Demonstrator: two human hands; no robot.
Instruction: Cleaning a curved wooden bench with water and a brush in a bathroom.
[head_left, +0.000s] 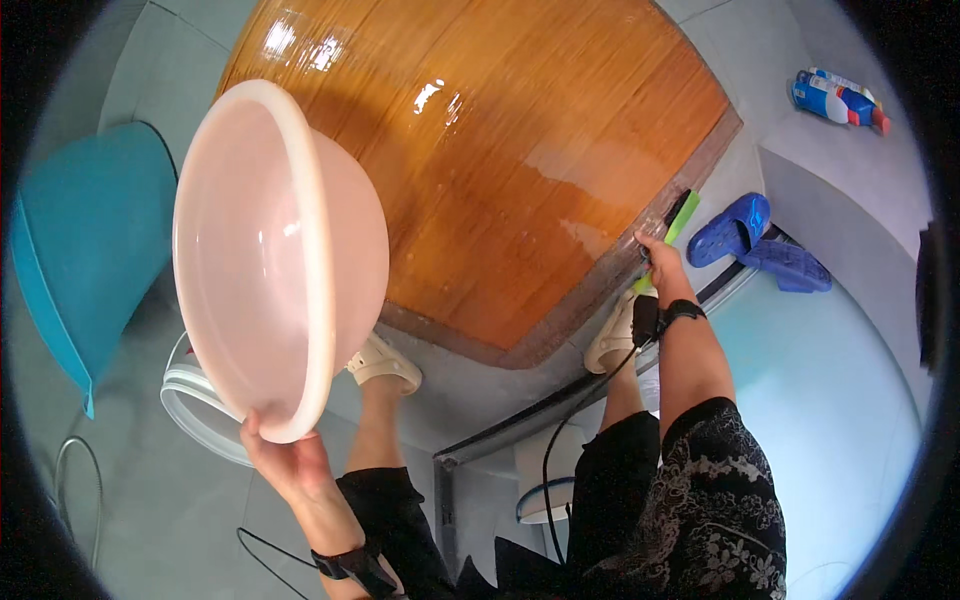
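Observation:
My left hand (290, 465) is closed on the lower rim of a pale pink plastic basin (365, 210). The basin is tipped on its side, its mouth toward the left, and the inside that shows holds nothing. Over on the right, my right hand (662, 262) grips a scrub brush (684, 216) with a bright green handle and dark bristles. That brush is at the right edge of a wet, glossy mat (500, 220) of orange-brown slats with a brown border (560, 325). Whether the bristles touch the border I cannot tell.
A teal tub (95, 250) stands at the left, with a white bucket (205, 405) partly behind the basin. Blue slippers (735, 230) lie beside the mat; blue bottles (835, 100) rest at the far right. A metal hose (75, 450) lies lower left. A dark-framed threshold (530, 410) crosses near my feet.

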